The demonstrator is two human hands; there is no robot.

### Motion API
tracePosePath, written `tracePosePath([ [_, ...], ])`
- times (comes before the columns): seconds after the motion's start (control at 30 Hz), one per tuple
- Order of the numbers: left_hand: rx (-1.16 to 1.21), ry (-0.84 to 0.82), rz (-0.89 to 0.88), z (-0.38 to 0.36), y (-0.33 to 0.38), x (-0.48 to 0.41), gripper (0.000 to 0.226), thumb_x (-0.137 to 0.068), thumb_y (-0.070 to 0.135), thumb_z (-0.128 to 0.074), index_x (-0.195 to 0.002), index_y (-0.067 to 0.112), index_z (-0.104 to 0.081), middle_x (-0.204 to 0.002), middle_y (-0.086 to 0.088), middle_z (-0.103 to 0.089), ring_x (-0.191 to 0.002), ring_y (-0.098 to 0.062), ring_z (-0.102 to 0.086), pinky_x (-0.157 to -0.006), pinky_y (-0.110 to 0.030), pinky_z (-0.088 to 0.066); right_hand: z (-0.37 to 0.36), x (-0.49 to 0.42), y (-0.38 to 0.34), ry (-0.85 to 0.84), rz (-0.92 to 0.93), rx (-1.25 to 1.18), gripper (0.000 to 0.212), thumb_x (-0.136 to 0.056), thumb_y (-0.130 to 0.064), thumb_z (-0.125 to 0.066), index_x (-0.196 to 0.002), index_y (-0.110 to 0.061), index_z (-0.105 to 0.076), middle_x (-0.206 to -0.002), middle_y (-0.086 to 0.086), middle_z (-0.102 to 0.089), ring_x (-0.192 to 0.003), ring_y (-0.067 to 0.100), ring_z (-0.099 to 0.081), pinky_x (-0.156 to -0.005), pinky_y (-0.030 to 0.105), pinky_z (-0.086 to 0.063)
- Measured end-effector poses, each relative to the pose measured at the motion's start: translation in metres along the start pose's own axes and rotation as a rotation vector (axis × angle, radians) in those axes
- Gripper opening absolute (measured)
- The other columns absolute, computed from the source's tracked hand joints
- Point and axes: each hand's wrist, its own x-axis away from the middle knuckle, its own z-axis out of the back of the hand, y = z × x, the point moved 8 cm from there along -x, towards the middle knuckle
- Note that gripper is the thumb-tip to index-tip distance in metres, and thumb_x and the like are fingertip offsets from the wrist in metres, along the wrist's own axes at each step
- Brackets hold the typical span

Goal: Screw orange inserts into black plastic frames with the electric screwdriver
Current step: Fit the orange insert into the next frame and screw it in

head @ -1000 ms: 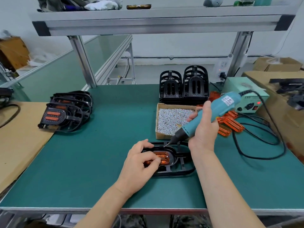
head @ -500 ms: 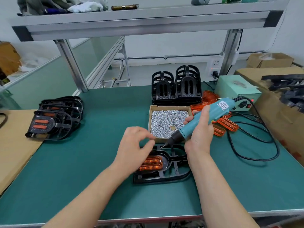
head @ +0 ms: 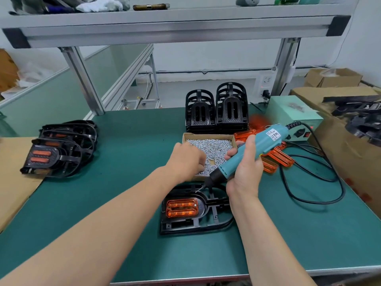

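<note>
Left hand (head: 186, 159): knuckles up over the screw box (head: 208, 135), my fingertips curled down among the screws (head: 214, 145); I cannot tell whether they pinch one
Right hand (head: 245, 164): my fingers wrapped round the screwdriver (head: 266, 139), thumb laid along its body
Screwdriver: tilted, rear end to 2 o'clock, bit pointing to 8 o'clock, its tip just above the frame's far edge
Frame (head: 204, 205): flat on the mat (head: 103, 203) right before me, at 6 o'clock from the box
Insert (head: 182, 207): orange, seated in the frame's left half
Bare frames (head: 216, 112): two stacks at 12 o'clock, just behind the box
Fitted frames (head: 59, 147): a heap at 9 o'clock, partly on cardboard (head: 12, 162)
Loose inserts (head: 278, 159): at 2 o'clock, just beside my right hand
Power box (head: 292, 118): at 1 o'clock, near the mat's far edge
</note>
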Motion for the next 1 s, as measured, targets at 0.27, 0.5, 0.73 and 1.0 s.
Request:
tracePosePath([
  [0.27, 0.302, 0.144, 0.077, 0.005, -0.007, 0.016, 0.011, -0.088, 0.018, -0.065, -0.082, 0.023, -0.072, -0.087, 0.009, -0.071, -0.093, -0.016, -0.056, -0.086, -0.032, -0.039, 0.001, 0.0, 0.0, 0.0, -0.004, 0.017, 0.033, -0.094, -0.048, -0.065, -0.091, -0.016, -0.062, -0.064, -0.001, -0.061, -0.057, 0.01, -0.059, -0.056, 0.022, -0.052],
  [0.5, 0.993, 0.338, 0.295, 0.018, -0.031, 0.068, 0.018, -0.081, 0.006, -0.069, -0.072, 0.021, -0.066, -0.079, 0.007, -0.074, -0.078, -0.016, -0.068, -0.07, -0.025, -0.055, 0.004, 0.002, 0.0, -0.007, 0.005, 0.057, 0.033, -0.092, -0.052, -0.065, -0.09, -0.019, -0.065, -0.064, -0.002, -0.063, -0.057, 0.008, -0.06, -0.055, 0.02, -0.052],
  [0.73, 1.304, 0.272, 0.339, 0.003, -0.042, 0.126, 0.011, -0.076, 0.016, -0.078, -0.074, 0.02, -0.068, -0.076, -0.007, -0.073, -0.071, -0.015, -0.064, -0.072, -0.027, -0.051, -0.006, 0.009, -0.008, -0.01, -0.023, 0.024, 0.036, -0.082, -0.055, -0.069, -0.085, -0.019, -0.065, -0.062, -0.003, -0.061, -0.054, 0.008, -0.059, -0.051, 0.019, -0.05],
  [1.0, 1.468, 0.344, 0.489, -0.013, -0.06, 0.161, 0.025, -0.087, -0.005, -0.067, -0.086, 0.018, -0.075, -0.079, -0.005, -0.073, -0.075, -0.012, -0.063, -0.078, -0.025, -0.051, -0.02, 0.025, -0.018, -0.029, 0.008, 0.036, 0.035, -0.085, -0.053, -0.068, -0.088, -0.018, -0.066, -0.064, -0.003, -0.062, -0.056, 0.009, -0.059, -0.053, 0.02, -0.051],
])
